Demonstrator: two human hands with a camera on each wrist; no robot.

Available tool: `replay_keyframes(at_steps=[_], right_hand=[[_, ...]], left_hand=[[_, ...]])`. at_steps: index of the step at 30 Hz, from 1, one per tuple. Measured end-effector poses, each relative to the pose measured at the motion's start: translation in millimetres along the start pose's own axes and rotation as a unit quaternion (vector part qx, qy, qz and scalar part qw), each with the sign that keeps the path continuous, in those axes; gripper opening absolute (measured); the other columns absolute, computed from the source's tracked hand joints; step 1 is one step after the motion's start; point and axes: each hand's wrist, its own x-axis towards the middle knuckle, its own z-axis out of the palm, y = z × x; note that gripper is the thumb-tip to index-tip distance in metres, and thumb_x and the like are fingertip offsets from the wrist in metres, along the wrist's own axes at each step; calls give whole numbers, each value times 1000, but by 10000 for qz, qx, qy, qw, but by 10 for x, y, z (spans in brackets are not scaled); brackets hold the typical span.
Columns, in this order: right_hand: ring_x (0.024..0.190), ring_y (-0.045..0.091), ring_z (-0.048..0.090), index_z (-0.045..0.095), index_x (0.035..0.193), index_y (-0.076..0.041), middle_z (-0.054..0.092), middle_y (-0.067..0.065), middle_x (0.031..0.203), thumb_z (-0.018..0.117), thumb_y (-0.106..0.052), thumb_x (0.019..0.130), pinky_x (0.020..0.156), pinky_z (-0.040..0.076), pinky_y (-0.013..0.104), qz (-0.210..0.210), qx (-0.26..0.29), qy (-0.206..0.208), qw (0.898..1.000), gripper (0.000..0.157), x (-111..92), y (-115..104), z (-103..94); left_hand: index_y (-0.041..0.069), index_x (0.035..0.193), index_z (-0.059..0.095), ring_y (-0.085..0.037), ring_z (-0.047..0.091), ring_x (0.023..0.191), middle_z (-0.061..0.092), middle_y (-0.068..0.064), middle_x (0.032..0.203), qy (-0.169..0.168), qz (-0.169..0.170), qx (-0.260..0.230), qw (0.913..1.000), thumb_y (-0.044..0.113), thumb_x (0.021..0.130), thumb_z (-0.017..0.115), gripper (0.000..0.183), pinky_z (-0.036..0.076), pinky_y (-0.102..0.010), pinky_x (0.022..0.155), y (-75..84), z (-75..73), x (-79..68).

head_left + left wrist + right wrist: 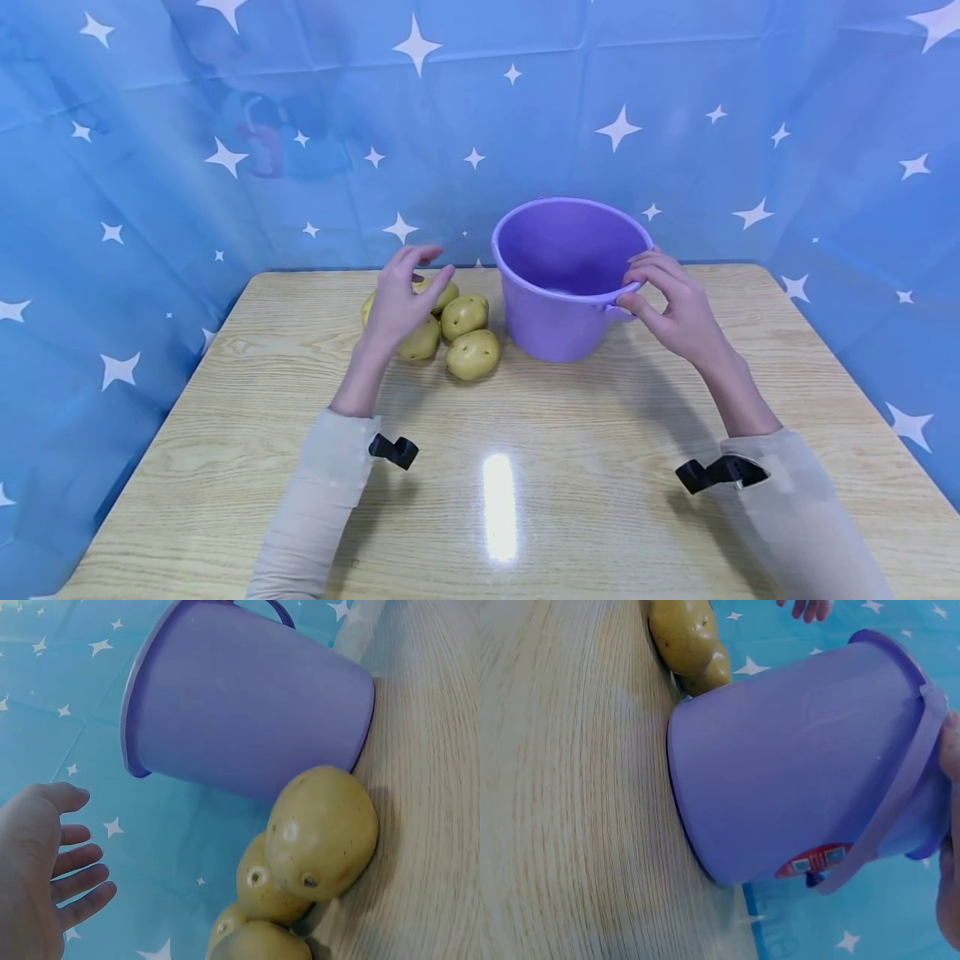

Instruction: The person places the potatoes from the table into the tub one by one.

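Observation:
A purple bucket (555,325) stands upright near the back of the table, its mouth facing up. My right hand (678,312) pinches its right rim, fingers over the edge and thumb on the outside by the handle. In the right wrist view the bucket's handle (900,799) hangs down along its side. Several yellow potatoes (472,355) lie grouped just left of the bucket. Above them hovers my left hand (397,300), fingers spread and apart from thumb, holding nothing. The left wrist view shows that hand (45,862) clear of the potatoes (322,832); some potatoes are partly hidden.
A light wooden table (570,467) carries everything, and its back edge runs just behind the bucket. Blue cloth with white stars (337,108) hangs behind and at both sides. A red label (815,860) is on the bucket's side.

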Motion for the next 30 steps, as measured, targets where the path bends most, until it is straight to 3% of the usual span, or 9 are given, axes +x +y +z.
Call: replay_keyframes(at_steps=[7, 17, 23, 30], right_hand=[[107, 36, 54, 65, 90, 10, 62, 26, 101, 65, -44, 96, 117, 28, 58, -95, 80, -8, 9999, 54, 59, -148, -5], [108, 35, 54, 67, 90, 8, 63, 24, 103, 64, -49, 94, 118, 28, 56, -71, -35, -58, 10000, 57, 7, 58, -7], [106, 38, 54, 66, 90, 9, 62, 26, 101, 66, -42, 95, 117, 28, 56, -111, 64, -29, 9999, 52, 34, -59, -7], [106, 36, 55, 65, 89, 10, 62, 27, 100, 63, -46, 96, 117, 28, 58, -189, 75, -29, 9998, 57, 68, -136, -9]], left_hand=[[-1, 128, 64, -27, 58, 114, 61, -16, 126, 21, -213, 142, 9997, 23, 97, 69, 39, 54, -45, 90, -123, -54, -24], [0, 129, 63, -31, 56, 118, 61, -16, 128, 106, -490, 303, 9983, 25, 97, 69, 40, 52, -46, 94, -268, -139, -67], [-3, 128, 63, -35, 55, 117, 61, -20, 126, 172, -516, 281, 9981, 20, 96, 70, 39, 53, -50, 92, -336, -178, -99], [-2, 129, 63, -34, 54, 117, 59, -18, 126, 183, -672, 399, 9968, 23, 97, 70, 41, 52, -49, 94, -433, -208, -125]])
